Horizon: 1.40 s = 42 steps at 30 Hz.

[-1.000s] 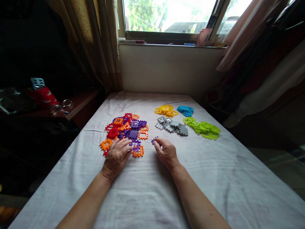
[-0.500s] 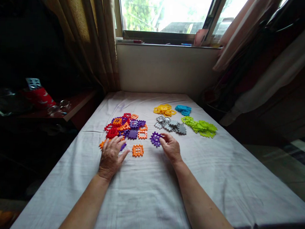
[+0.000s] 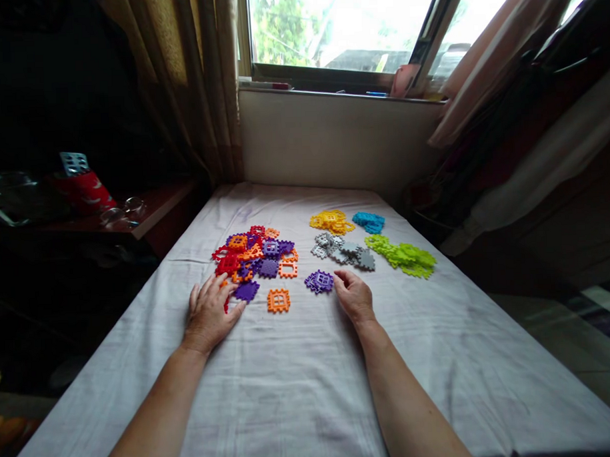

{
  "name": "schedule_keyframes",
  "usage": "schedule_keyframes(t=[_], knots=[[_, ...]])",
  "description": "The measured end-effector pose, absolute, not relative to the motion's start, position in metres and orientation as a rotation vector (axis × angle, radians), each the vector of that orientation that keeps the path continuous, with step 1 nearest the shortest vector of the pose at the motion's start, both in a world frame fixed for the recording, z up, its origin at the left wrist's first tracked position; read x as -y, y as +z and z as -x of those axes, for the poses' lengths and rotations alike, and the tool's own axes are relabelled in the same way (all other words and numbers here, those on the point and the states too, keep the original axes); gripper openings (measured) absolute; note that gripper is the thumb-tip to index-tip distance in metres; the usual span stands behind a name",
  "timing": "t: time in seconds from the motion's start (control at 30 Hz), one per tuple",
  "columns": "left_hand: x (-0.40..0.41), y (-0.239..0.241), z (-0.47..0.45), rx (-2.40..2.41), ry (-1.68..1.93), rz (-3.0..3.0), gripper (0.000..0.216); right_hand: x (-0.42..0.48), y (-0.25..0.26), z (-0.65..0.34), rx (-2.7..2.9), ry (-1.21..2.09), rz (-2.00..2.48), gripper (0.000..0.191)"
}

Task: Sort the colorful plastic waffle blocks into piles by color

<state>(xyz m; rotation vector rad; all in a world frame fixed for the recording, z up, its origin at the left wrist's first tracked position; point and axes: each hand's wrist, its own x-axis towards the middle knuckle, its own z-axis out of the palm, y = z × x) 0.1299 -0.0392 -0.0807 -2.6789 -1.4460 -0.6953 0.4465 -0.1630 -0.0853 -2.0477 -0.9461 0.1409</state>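
My left hand (image 3: 209, 314) rests with spread fingers at the near left edge of a mixed pile of interlocking plastic tiles (image 3: 269, 268) in red, orange and purple. A purple tile (image 3: 247, 291) lies by its fingertips, and a bit of red shows under the hand. My right hand (image 3: 355, 297) is curled closed just right of a small stack of purple window tiles (image 3: 319, 281), apart from it, with nothing seen in the fingers. Between the hands, an orange window tile (image 3: 278, 300) lies flat by itself.
Sorted heaps of yellow tiles (image 3: 331, 221), blue tiles (image 3: 369, 222), grey tiles (image 3: 343, 250) and lime green tiles (image 3: 402, 256) lie on the white-sheeted table (image 3: 290, 389). A side table at left holds a red container (image 3: 88, 193) and glasses (image 3: 124, 211). Behind are a curtain and window.
My right hand has let go of a purple window tile and drawn back to the right. My left hand has shifted left and nearer, uncovering a solid purple tile.
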Motion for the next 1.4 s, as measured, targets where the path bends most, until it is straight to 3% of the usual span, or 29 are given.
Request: schedule_keyframes(t=[0.6,0.97,1.1,1.27,1.4], knots=[[0.044,-0.084,-0.142,1.232,-0.965,2.65,0.047,0.158,-0.084,-0.424,1.27,-0.245,1.856,0.025],[0.065,-0.08,-0.174,0.73,-1.012,2.854,0.055,0.154,-0.069,-0.364,1.408,0.292,1.699,0.025],[0.067,-0.081,-0.174,0.738,-0.99,2.865,0.064,0.155,-0.067,-0.38,1.269,0.197,1.794,0.027],[0.072,-0.075,-0.173,0.619,-0.812,2.975,0.034,0.154,-0.073,-0.406,1.183,-0.018,1.957,0.026],[0.071,-0.072,-0.168,0.646,-0.783,2.971,0.031,0.154,-0.077,-0.41,1.251,-0.216,1.987,0.027]])
